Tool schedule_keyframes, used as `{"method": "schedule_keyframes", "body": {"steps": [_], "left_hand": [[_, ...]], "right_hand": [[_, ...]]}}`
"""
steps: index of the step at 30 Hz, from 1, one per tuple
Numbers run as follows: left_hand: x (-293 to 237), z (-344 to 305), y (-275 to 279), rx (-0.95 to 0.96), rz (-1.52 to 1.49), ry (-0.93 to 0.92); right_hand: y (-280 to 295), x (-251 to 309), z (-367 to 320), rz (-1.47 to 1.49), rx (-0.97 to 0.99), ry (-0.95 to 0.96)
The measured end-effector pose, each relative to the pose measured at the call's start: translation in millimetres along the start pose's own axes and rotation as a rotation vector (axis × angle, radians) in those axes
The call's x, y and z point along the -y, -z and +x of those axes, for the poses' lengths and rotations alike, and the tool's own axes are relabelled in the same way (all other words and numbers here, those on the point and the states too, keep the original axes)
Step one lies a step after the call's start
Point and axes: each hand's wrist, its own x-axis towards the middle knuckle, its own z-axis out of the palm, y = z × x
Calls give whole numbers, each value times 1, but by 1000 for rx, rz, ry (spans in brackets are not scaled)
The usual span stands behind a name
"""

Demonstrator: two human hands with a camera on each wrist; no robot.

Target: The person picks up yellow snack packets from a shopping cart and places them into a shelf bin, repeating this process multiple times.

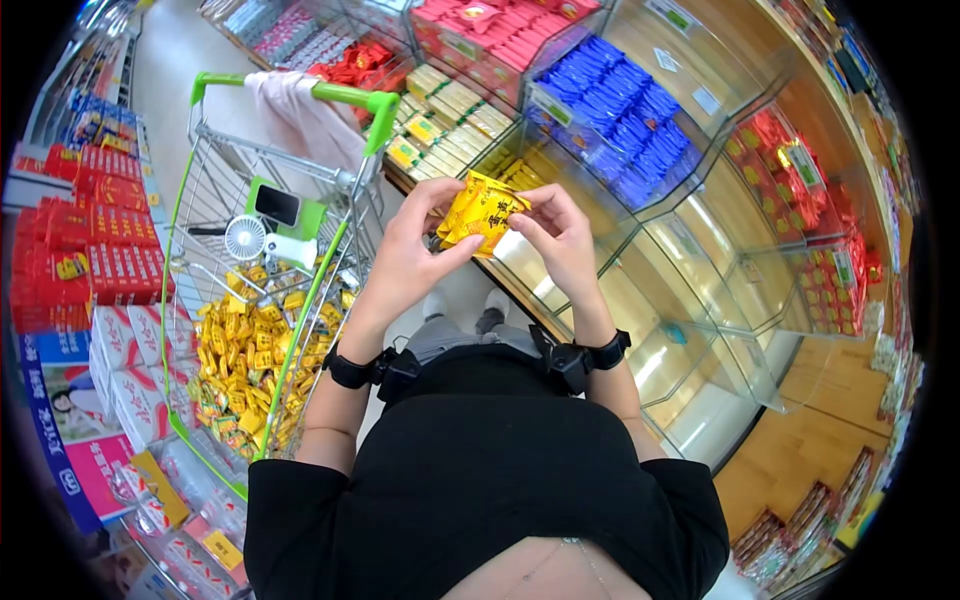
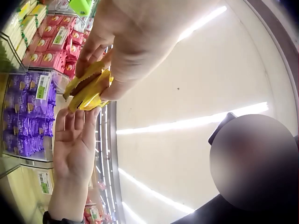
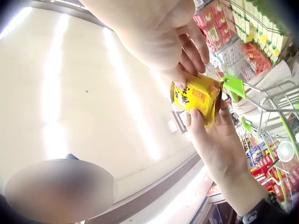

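Both hands hold small yellow snack packets (image 1: pixel 487 212) with dark printed characters in front of the torso; two seem to overlap. The left hand (image 1: pixel 408 235) grips them from the left side, thumb along the lower edge. From the other side the right hand (image 1: pixel 560 235) pinches the edge between thumb and fingers. In the left wrist view, the wrappers (image 2: pixel 91 91) lie between the large left hand (image 2: pixel 133 42) and the right hand (image 2: pixel 74 149). The right wrist view shows the printed face of a packet (image 3: pixel 197 97), with the left thumb against its lower edge.
A shopping cart (image 1: pixel 290 375) stands at the left, holding many yellow packets (image 1: pixel 240 350), a phone (image 1: pixel 278 206) and a small fan (image 1: pixel 245 237). A pale cloth (image 1: pixel 310 115) hangs over its handle. Clear bins with blue packets (image 1: pixel 615 115) are ahead; red boxes (image 1: pixel 120 235) stand far left.
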Motion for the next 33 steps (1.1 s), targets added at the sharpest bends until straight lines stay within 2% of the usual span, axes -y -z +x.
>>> {"method": "schedule_keyframes", "body": {"steps": [8, 10, 17, 19, 20, 22, 23, 25, 27, 33], "left_hand": [[10, 35, -33, 119, 29, -20], [14, 46, -40, 213, 55, 53], [57, 77, -75, 386, 157, -102], [69, 84, -85, 484, 212, -141], [79, 87, -90, 495, 207, -147], [99, 92, -99, 630, 191, -121], [109, 94, -104, 678, 211, -108], [131, 97, -113, 717, 200, -106], [151, 101, -123, 745, 165, -96], [210, 112, -153, 823, 80, -38]], "right_hand": [[33, -10, -2, -165, -222, 2], [41, -14, -3, -223, -257, -45], [65, -33, -7, -340, -417, -190], [71, -37, -8, -695, -407, -108], [75, -41, -7, -699, -419, -111], [85, -55, -3, -760, -287, -81], [88, -62, 0, -760, -295, -85], [95, -80, 5, -786, -146, -241], [103, -112, 7, -816, -139, -268], [111, -149, 13, -958, -145, -425]]}}
